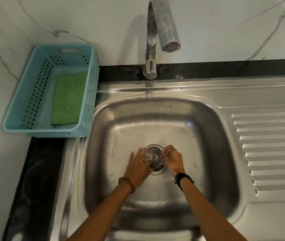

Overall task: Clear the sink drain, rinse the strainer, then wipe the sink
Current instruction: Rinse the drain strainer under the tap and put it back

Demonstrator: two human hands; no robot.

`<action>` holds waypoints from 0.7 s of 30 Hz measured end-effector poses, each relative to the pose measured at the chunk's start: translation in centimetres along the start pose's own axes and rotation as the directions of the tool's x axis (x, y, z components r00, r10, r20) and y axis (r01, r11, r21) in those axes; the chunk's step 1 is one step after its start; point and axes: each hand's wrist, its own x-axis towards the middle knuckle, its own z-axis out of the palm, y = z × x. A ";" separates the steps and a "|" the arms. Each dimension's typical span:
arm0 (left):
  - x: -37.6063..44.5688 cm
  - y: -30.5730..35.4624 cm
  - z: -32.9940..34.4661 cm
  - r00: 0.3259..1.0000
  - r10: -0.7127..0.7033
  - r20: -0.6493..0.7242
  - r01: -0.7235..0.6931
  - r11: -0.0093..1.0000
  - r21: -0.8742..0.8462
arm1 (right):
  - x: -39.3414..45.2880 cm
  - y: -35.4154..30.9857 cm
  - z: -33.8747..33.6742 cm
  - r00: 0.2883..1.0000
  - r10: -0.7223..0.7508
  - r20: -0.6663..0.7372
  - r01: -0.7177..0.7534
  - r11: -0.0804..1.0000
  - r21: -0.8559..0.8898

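Light-blue perforated basket (33, 105) on counter left of sink (207, 119); green scrub pad (68, 98) lies flat inside it. Steel sink basin wet, droplets on floor. Round slotted strainer (154, 157) sits at drain, basin centre, tilted, front edge lower. Faucet (151, 49) behind sink, spout over basin. Ribbed drainboard (268, 150) right of basin. I see left hand (139, 166) flat, fingers straight, fingertips at strainer's left edge, beaded bracelet on wrist. Right hand (172, 160) curled, pinching strainer's right rim, dark watch on wrist.
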 end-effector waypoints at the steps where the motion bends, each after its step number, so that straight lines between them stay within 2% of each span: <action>1: 0.1 -0.1 0.3 1.000 -0.004 -0.006 0.004 1.000 0.030 | 0.1 0.2 0.2 1.000 0.000 0.008 0.000 1.000 -0.024; 5: 0.6 -0.4 0.8 1.000 0.000 -0.018 0.003 0.988 0.152 | 0.3 1.6 0.6 0.997 -0.083 0.006 0.081 0.963 -0.257; 9: 0.6 -0.4 0.9 1.000 -0.001 0.021 -0.003 0.976 0.219 | 0.2 2.4 0.6 0.985 -0.167 0.034 0.158 0.829 -0.537; 13: 0.2 -0.3 0.8 0.999 0.005 0.046 -0.017 0.963 0.270 | 0.0 2.5 1.0 0.982 -0.175 0.071 0.185 0.811 -0.556; 16: -0.1 0.1 0.4 0.997 -0.037 0.061 0.019 0.959 0.282 | -0.2 2.9 1.4 0.971 -0.167 0.169 0.237 0.710 -0.663; 18: -0.5 0.3 0.1 0.997 -0.049 0.062 0.031 0.962 0.270 | -0.6 2.9 1.6 0.969 -0.145 0.198 0.243 0.685 -0.687; 21: -1.4 1.0 -0.8 0.997 -0.081 -0.007 0.081 0.976 0.204 | -1.3 2.7 1.5 0.960 -0.120 0.252 0.267 0.655 -0.706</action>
